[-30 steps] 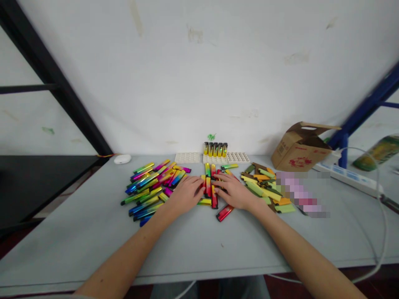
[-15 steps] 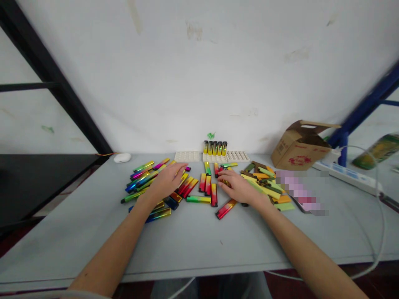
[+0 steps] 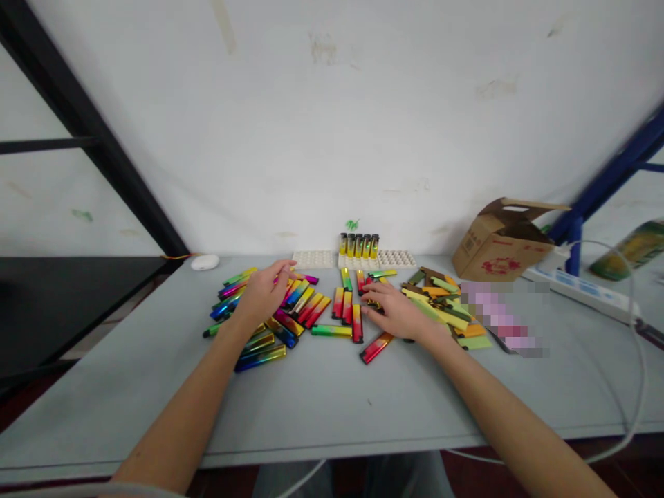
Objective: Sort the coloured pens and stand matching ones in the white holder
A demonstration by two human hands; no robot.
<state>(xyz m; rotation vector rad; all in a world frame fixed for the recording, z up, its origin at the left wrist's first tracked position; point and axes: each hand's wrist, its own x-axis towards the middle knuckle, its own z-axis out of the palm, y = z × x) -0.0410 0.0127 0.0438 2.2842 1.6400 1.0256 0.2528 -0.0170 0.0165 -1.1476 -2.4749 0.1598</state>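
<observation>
My left hand [image 3: 265, 292] is over the left-hand pile of shiny rainbow-coloured lighters [image 3: 262, 359], fingers stretched out and apart, with no lighter plainly in them. Right of the middle, my right hand [image 3: 397, 312] lies low on the table with bent fingers. Gold and dark lighter ends [image 3: 373, 303] show between its thumb and fingers; the palm hides the rest. Between the hands lie several loose red-and-yellow lighters [image 3: 357, 324] and a green-yellow lighter [image 3: 332, 331]. Beside the right hand is a pile of matte yellow, orange and olive lighters [image 3: 451, 318].
White perforated trays [image 3: 314, 259] line the wall, and several lighters [image 3: 359, 245] stand upright in the middle one. An open cardboard box [image 3: 501, 242], a power strip [image 3: 584, 290] and a blurred pink item [image 3: 492, 311] are at the right. A white case [image 3: 205, 262] sits back left.
My left hand has moved left and slightly back, uncovering more lighters at the right side of its pile. My right hand stays about where it was.
</observation>
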